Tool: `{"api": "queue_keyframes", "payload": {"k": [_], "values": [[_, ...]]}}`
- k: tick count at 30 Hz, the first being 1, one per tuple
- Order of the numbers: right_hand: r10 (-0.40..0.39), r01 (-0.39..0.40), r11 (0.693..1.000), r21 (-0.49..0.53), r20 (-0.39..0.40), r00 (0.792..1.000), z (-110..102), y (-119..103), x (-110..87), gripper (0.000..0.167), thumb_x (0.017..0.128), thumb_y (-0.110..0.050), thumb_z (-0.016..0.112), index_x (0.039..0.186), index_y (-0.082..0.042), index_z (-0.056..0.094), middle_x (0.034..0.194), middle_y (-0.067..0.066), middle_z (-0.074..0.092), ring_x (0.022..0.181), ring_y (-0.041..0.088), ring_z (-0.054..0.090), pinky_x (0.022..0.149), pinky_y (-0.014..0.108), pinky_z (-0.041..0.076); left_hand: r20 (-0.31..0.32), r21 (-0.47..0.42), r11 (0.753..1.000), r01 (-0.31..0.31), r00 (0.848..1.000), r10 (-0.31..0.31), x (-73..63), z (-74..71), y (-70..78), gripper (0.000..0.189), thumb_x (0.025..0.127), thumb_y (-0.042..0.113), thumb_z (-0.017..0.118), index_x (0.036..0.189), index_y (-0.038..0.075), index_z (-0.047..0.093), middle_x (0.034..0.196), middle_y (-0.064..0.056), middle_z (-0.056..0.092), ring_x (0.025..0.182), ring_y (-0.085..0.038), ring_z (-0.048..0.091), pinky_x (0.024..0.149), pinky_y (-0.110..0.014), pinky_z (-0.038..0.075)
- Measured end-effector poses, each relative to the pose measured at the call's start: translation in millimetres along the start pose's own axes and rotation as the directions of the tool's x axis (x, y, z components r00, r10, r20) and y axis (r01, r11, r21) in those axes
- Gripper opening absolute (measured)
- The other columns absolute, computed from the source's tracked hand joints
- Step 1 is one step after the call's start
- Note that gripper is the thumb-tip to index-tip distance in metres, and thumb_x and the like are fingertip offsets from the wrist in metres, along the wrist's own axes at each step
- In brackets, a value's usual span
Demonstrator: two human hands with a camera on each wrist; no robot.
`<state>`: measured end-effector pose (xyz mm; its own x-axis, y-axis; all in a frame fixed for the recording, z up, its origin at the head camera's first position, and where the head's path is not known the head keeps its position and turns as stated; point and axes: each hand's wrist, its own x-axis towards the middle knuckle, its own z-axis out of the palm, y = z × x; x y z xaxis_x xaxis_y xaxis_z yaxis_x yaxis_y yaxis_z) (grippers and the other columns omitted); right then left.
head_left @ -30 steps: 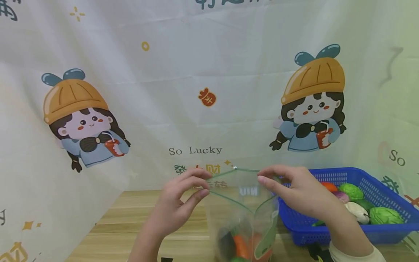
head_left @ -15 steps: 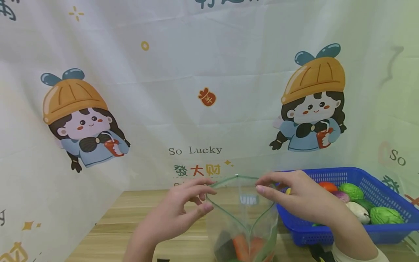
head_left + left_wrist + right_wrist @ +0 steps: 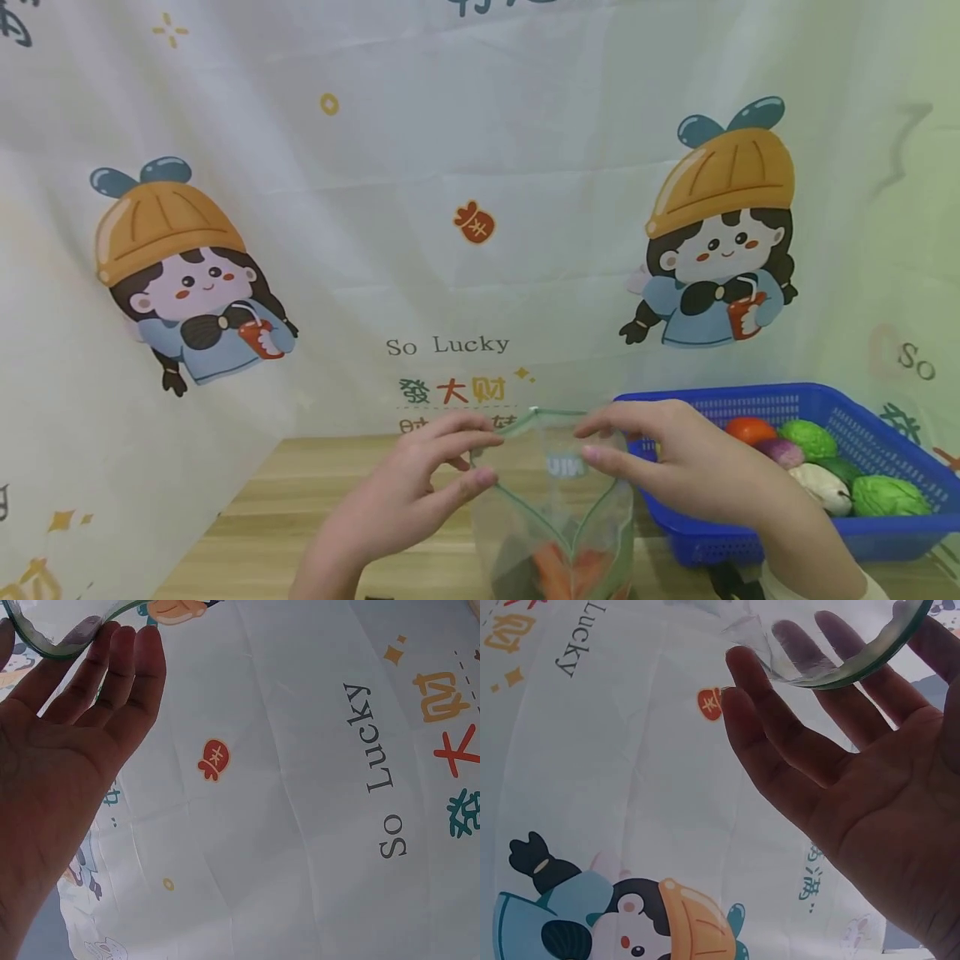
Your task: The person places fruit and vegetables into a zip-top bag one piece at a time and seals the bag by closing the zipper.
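A clear plastic zip bag (image 3: 517, 521) with a green-edged mouth stands on the table, its mouth spread wide. Through its film show a dark rounded thing (image 3: 513, 571) and orange, carrot-like pieces (image 3: 553, 573). At the left side of the mouth is my left hand (image 3: 423, 483), its thumb and fingers apart and touching the rim. My right hand (image 3: 690, 467) touches the opposite side, fingers extended and thumb spread away from them. In the right wrist view, some fingers (image 3: 799, 641) show through the film; the green rim (image 3: 870, 671) curves across them.
A blue perforated basket (image 3: 810, 527) stands at the right, behind my right forearm. Inside lie a tomato-like red vegetable (image 3: 752, 431), a purple one (image 3: 782, 452), a white one (image 3: 821, 487) and green cabbages (image 3: 890, 496). A printed cloth (image 3: 555, 317) hangs behind the wooden table (image 3: 300, 500).
The bag's mouth has come down and its front edge dips lower. Both hands have lowered with it. My left thumb and fingers have spread from their earlier closer hold on the rim.
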<state>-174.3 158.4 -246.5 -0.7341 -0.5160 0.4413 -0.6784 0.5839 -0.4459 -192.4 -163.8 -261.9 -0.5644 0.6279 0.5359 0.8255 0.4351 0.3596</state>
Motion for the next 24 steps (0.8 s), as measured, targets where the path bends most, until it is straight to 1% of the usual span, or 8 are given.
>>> {"api": "queue_keyframes", "payload": {"k": [4, 8, 11, 14, 17, 20, 22, 24], "values": [[-0.02, 0.019, 1.0, -0.021, -0.051, 0.998, 1.0, -3.5, -3.4, 0.034, 0.108, -0.042, 0.063, 0.141, -0.034, 0.066, 0.152, -0.007, 0.063, 0.133, 0.02, 0.066, 0.098, 0.041, 0.062, 0.024, -0.021, 0.999, 0.025, 0.999, -0.024, 0.4, -1.7, 0.8, 0.034, 0.109, 0.029, 0.063, 0.14, 0.016, 0.069, 0.14, 0.001, 0.063, 0.113, -0.014, 0.068, 0.09, -0.029, 0.064], [0.02, -0.019, 1.0, 0.009, -0.057, 0.998, -10.8, -0.5, 2.9, 0.045, 0.111, -0.04, 0.058, 0.154, -0.031, 0.053, 0.158, 0.0, 0.056, 0.132, 0.023, 0.065, 0.094, 0.044, 0.062, 0.047, -0.041, 0.997, 0.072, 0.996, -0.07, -1.3, -4.3, 1.2, 0.036, 0.11, 0.034, 0.061, 0.141, 0.018, 0.068, 0.143, 0.001, 0.062, 0.105, -0.01, 0.067, 0.085, -0.026, 0.063], [0.049, -0.049, 0.999, -0.004, -0.003, 0.999, -30.0, 7.5, 19.7, 0.045, 0.113, -0.039, 0.053, 0.156, -0.025, 0.051, 0.153, 0.005, 0.059, 0.13, 0.025, 0.065, 0.095, 0.048, 0.062, 0.048, -0.04, 0.996, 0.082, 0.996, -0.08, -2.2, -5.5, 1.4, 0.036, 0.11, 0.035, 0.061, 0.141, 0.018, 0.068, 0.142, 0.002, 0.061, 0.102, -0.007, 0.065, 0.082, -0.025, 0.062], [0.096, -0.086, 0.991, -0.099, 0.095, 0.991, -49.0, 20.5, 42.5, 0.047, 0.112, -0.043, 0.054, 0.152, -0.019, 0.056, 0.149, 0.008, 0.063, 0.131, 0.031, 0.065, 0.1, 0.055, 0.06, 0.052, -0.04, 0.996, 0.077, 0.996, -0.074, -1.8, -5.8, 1.0, 0.036, 0.11, 0.036, 0.061, 0.14, 0.017, 0.068, 0.142, 0.004, 0.06, 0.102, -0.005, 0.063, 0.081, -0.025, 0.061], [0.166, -0.113, 0.968, -0.225, 0.23, 0.959, -60.2, 42.2, 68.7, 0.047, 0.108, -0.042, 0.061, 0.146, -0.013, 0.062, 0.143, 0.012, 0.067, 0.128, 0.035, 0.067, 0.101, 0.056, 0.059, 0.047, -0.043, 0.998, 0.056, 0.997, -0.054, -1.6, -6.7, -0.1, 0.034, 0.109, 0.034, 0.063, 0.139, 0.017, 0.07, 0.141, 0.003, 0.061, 0.104, -0.006, 0.063, 0.082, -0.025, 0.061], [0.265, -0.144, 0.927, -0.345, 0.334, 0.905, -57.6, 70.4, 92.0, 0.044, 0.104, -0.035, 0.07, 0.137, -0.007, 0.066, 0.137, 0.02, 0.069, 0.125, 0.04, 0.067, 0.103, 0.058, 0.058, 0.021, -0.054, 0.998, 0.018, 1.0, -0.017, -3.3, -8.6, -1.4, 0.027, 0.107, 0.029, 0.067, 0.13, 0.016, 0.073, 0.138, 0.001, 0.063, 0.109, -0.009, 0.064, 0.083, -0.025, 0.063], [0.34, -0.163, 0.887, -0.431, 0.371, 0.864, -48.6, 90.5, 100.4, 0.04, 0.1, -0.029, 0.075, 0.132, -0.005, 0.069, 0.131, 0.022, 0.071, 0.12, 0.04, 0.069, 0.102, 0.057, 0.059, 0.003, -0.063, 0.998, -0.014, 1.0, 0.015, -4.6, -9.4, -2.7, 0.019, 0.105, 0.026, 0.07, 0.119, 0.015, 0.075, 0.136, -0.001, 0.066, 0.112, -0.012, 0.066, 0.084, -0.026, 0.063], [0.41, -0.187, 0.844, -0.503, 0.38, 0.829, -35.3, 111.1, 100.6, 0.038, 0.095, -0.022, 0.08, 0.127, -0.005, 0.071, 0.126, 0.02, 0.073, 0.116, 0.038, 0.07, 0.101, 0.057, 0.06, -0.011, -0.071, 0.996, -0.048, 0.999, 0.047, -5.4, -9.5, -4.4, 0.009, 0.104, 0.023, 0.071, 0.108, 0.016, 0.074, 0.133, -0.003, 0.067, 0.115, -0.014, 0.067, 0.085, -0.026, 0.064]]}}
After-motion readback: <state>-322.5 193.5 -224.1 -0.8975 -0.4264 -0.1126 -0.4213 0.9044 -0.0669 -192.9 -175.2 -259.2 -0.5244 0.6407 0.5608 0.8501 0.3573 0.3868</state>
